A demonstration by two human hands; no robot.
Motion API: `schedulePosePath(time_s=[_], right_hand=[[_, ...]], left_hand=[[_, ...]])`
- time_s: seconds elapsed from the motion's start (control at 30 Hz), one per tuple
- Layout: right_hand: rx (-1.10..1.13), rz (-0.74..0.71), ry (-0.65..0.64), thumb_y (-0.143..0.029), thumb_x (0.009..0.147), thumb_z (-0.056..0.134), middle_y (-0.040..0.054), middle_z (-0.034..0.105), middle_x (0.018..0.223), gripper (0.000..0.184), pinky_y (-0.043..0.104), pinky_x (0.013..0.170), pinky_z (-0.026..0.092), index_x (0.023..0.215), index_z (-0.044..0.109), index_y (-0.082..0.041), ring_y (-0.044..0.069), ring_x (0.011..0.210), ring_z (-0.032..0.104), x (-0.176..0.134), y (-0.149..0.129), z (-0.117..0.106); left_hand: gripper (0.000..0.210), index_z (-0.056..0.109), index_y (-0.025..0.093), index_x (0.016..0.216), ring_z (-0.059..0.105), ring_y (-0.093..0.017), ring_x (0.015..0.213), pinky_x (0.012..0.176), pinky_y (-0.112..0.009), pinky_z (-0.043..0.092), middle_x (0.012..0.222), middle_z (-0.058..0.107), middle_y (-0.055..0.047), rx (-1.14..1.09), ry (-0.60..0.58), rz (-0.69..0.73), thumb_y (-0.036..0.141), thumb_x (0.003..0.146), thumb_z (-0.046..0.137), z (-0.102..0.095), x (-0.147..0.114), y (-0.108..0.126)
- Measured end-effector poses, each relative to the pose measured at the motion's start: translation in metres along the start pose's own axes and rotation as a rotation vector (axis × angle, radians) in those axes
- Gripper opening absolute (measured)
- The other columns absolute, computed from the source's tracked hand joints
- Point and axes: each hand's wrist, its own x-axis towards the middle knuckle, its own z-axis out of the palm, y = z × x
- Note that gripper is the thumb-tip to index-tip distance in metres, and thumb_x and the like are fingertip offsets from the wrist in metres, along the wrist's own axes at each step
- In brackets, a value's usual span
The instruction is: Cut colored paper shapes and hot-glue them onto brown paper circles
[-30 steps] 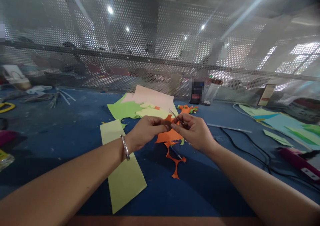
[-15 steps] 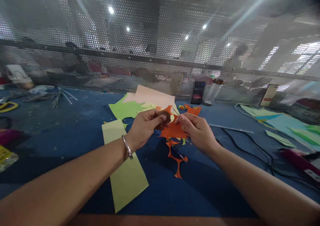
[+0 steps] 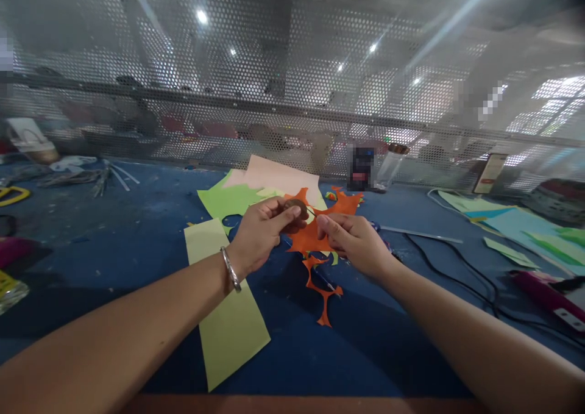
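My left hand, with a silver bangle on its wrist, is closed on a small dark brown round piece. Its fingers and thumb cover part of that piece. Facing it, my right hand pinches a thin dark stick or wire whose far end meets the brown piece; I cannot tell whether the two are joined. Behind and below both hands lies orange paper with curved cut-outs. A narrow orange scrap trails toward me on the blue table, next to a slim blue tool.
A pale yellow-green sheet lies under my left forearm. Green paper and pink paper are stacked behind. Black cables run to a magenta power strip at right. A perforated metal screen rises behind the table.
My right hand has moved slightly left toward the brown piece, and the thin dark stick between the hands now shows more clearly. My left hand has barely moved.
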Motion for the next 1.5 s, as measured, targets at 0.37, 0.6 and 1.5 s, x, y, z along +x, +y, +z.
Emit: schedulePosePath(time_s=[0.37, 0.6, 1.5], right_hand=[[0.003, 0.007, 0.017, -0.070, 0.092, 0.053, -0.0081, 0.031, 0.051, 0.056, 0.023, 0.043, 0.021, 0.072, 0.058, -0.018, 0.007, 0.045, 0.025, 0.001, -0.001, -0.001], [0.052, 0.031, 0.003, -0.069, 0.092, 0.054, -0.0092, 0.029, 0.050, 0.054, 0.023, 0.041, 0.020, 0.072, 0.054, -0.019, 0.007, 0.044, 0.022, -0.001, -0.005, 0.000], [0.058, -0.003, -0.018, -0.067, 0.091, 0.057, -0.0080, 0.031, 0.049, 0.053, 0.024, 0.043, 0.021, 0.068, 0.055, -0.019, 0.008, 0.045, 0.025, -0.003, -0.010, -0.003]], left_hand=[[0.009, 0.069, 0.015, 0.082, 0.067, -0.010, 0.072, 0.056, -0.017, 0.045, 0.081, 0.073, -0.003, -0.060, 0.028, -0.064, 0.019, 0.083, 0.077, 0.006, -0.004, 0.007], [0.019, 0.073, 0.014, 0.086, 0.068, -0.012, 0.073, 0.068, -0.022, 0.051, 0.078, 0.073, -0.003, -0.047, -0.143, -0.081, 0.029, 0.078, 0.083, 0.007, -0.008, 0.003], [0.021, 0.075, 0.015, 0.087, 0.068, -0.013, 0.075, 0.070, -0.024, 0.051, 0.082, 0.073, -0.005, 0.101, -0.202, -0.025, 0.033, 0.079, 0.081, 0.000, -0.008, 0.007]])
